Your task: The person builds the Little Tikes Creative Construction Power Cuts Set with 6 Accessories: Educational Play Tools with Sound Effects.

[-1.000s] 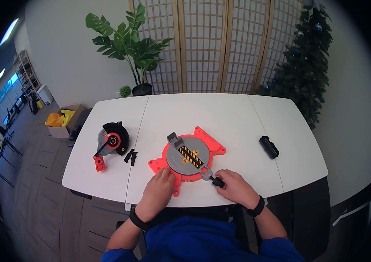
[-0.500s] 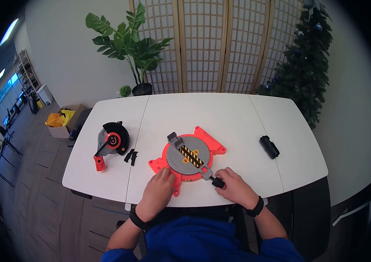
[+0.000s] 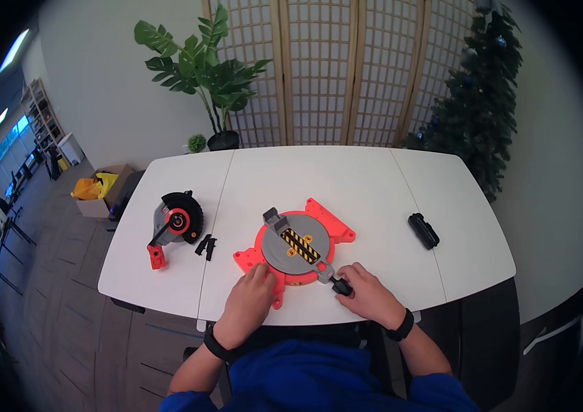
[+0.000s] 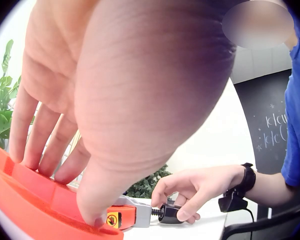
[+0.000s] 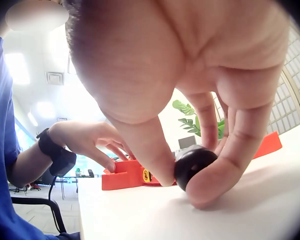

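A toy mitre saw base (image 3: 332, 223) in orange-red, with a grey turntable (image 3: 274, 253) and a yellow-and-black striped strip, lies near the table's front edge. My left hand (image 3: 250, 301) holds its front-left part, the thumb on the near edge and the fingers over the far side in the left wrist view. At the end of the turntable's grey arm is a black knob (image 5: 194, 164) on a threaded shaft (image 4: 155, 212). My right hand (image 3: 374, 296) pinches that knob between thumb and fingers.
On the left of the white table (image 3: 346, 175) lies a toy saw head (image 3: 180, 220) with a black blade guard. Small black parts (image 3: 206, 246) lie beside it. A black oblong piece (image 3: 422, 231) rests on the right.
My right fingers have shifted slightly on the knob, which shows a slightly different angle. My left hand, the base and the loose parts stay in place.
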`<state>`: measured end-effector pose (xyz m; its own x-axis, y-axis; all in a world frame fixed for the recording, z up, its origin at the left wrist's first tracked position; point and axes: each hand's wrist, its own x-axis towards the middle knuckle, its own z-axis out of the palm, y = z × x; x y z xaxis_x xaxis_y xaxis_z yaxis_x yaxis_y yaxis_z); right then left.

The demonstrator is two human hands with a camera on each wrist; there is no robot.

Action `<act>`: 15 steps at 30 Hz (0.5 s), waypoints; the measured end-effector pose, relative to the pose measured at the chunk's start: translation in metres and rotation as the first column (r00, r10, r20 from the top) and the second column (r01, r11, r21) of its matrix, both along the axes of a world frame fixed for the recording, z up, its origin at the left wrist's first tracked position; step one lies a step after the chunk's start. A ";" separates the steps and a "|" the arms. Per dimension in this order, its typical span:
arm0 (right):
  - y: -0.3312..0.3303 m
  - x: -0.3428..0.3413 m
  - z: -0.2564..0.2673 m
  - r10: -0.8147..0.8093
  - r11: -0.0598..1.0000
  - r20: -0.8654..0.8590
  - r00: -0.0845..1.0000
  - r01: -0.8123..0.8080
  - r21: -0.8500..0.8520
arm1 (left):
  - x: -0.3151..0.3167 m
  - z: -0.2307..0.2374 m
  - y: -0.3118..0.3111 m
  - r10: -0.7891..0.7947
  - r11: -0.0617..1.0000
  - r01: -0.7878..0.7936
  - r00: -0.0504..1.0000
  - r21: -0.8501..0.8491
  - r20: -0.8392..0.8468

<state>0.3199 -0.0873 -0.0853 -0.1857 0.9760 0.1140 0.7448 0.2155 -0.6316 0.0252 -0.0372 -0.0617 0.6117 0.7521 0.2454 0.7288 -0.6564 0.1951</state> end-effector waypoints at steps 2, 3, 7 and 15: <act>-0.001 0.001 0.001 -0.002 1.000 0.001 1.000 0.002 0.008 | 0.000 0.000 -0.001 0.002 1.000 -0.002 1.000 -0.002 -0.007; -0.001 0.001 0.001 -0.007 1.000 0.001 1.000 0.007 0.018 | 0.000 -0.001 -0.001 0.002 1.000 -0.002 1.000 -0.005 -0.003; -0.001 0.000 0.003 -0.016 0.999 -0.018 1.000 0.016 0.038 | 0.001 -0.001 -0.001 -0.009 1.000 0.009 1.000 0.016 0.019; -0.001 -0.001 0.005 -0.001 0.999 -0.021 1.000 0.002 0.038 | 0.001 0.000 -0.001 -0.001 1.000 0.001 1.000 0.011 0.019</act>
<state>0.3188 -0.0886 -0.0807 -0.1816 0.9710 0.1554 0.7315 0.2389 -0.6387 0.0264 -0.0384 -0.0616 0.6078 0.7485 0.2651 0.7242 -0.6594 0.2016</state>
